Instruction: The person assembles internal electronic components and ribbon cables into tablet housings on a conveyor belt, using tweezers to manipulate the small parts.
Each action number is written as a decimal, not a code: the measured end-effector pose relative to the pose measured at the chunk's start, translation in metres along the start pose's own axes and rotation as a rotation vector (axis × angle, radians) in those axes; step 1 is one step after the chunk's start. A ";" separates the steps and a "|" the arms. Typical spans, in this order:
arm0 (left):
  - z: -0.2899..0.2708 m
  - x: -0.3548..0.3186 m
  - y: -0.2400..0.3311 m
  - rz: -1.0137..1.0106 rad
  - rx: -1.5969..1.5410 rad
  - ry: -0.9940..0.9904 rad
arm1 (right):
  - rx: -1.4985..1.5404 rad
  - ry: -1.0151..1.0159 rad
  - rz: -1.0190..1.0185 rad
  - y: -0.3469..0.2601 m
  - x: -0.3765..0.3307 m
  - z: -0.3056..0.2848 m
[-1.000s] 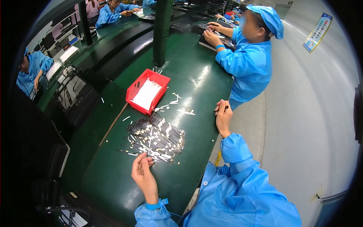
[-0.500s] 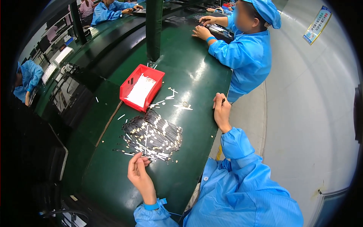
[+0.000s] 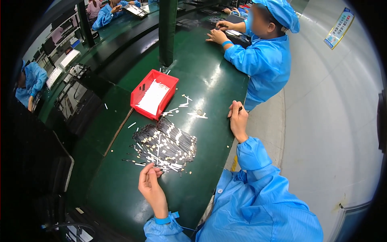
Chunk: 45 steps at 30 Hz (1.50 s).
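On the green table lies a dense pile of thin black wires (image 3: 183, 147) with small cream-coloured ends, and white strips (image 3: 158, 145) are scattered over it. My left hand (image 3: 154, 188) is at the near edge of this pile, its fingers curled in toward the thumb. Whatever is between those fingertips is too small to make out. At the table's right edge my right hand (image 3: 239, 123) is closed around a slim black object (image 3: 240, 108), of which only a short end shows. A blue band (image 3: 163, 220) circles my left wrist.
A red bin (image 3: 134, 97) holding white strips stands beyond the wires. Near it lie loose strips (image 3: 186, 101) and a small ring (image 3: 200, 112). A dark post (image 3: 167, 36) rises behind the bin. One co-worker in blue (image 3: 262, 60) works at the far right; others sit farther off.
The whole view has shifted slightly, the table's things now lying a little lower and to the right. Both my hands keep nearly the same pose. A far co-worker now holds up a flat panel.
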<state>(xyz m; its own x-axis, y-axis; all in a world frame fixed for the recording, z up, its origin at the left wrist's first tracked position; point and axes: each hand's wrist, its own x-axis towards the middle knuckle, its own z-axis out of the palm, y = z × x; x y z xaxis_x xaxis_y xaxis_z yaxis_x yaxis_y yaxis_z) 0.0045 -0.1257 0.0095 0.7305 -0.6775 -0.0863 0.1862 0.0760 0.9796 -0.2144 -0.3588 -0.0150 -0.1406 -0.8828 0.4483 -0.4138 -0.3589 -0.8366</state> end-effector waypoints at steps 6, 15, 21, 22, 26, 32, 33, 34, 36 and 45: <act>-0.002 0.000 0.000 -0.013 0.003 0.002 | -0.047 -0.022 -0.081 -0.003 -0.001 0.003; -0.005 -0.002 -0.004 0.017 0.042 -0.030 | 0.002 -0.189 -0.091 -0.004 -0.012 -0.002; -0.004 -0.001 -0.001 0.028 0.061 -0.033 | -0.001 -0.229 -0.132 -0.006 -0.006 -0.003; -0.003 0.000 -0.001 0.030 0.065 -0.038 | 0.000 -0.229 -0.129 -0.006 -0.007 -0.005; -0.003 0.001 -0.001 0.038 0.059 -0.058 | -0.020 -0.141 -0.105 -0.003 -0.005 -0.004; -0.005 -0.003 0.001 0.000 0.055 -0.045 | -0.065 -0.085 -0.081 -0.002 -0.009 -0.002; -0.005 -0.003 0.001 0.001 0.054 -0.049 | -0.054 -0.076 -0.104 -0.002 -0.009 -0.003; -0.004 -0.003 0.000 -0.001 0.042 -0.056 | -0.042 -0.067 -0.127 -0.003 -0.009 -0.004; -0.004 -0.002 -0.002 -0.004 0.032 -0.061 | -0.036 -0.080 -0.136 -0.002 -0.006 -0.003; -0.010 0.004 -0.008 -0.021 -0.043 -0.065 | -0.174 -0.110 -0.114 0.012 -0.004 0.010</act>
<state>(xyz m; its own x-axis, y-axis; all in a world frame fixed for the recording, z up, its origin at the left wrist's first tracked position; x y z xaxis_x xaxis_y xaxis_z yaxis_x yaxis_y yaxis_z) 0.0122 -0.1217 -0.0001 0.6820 -0.7254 -0.0936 0.2300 0.0912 0.9689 -0.2100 -0.3624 -0.0296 0.0109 -0.8707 0.4917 -0.5711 -0.4090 -0.7117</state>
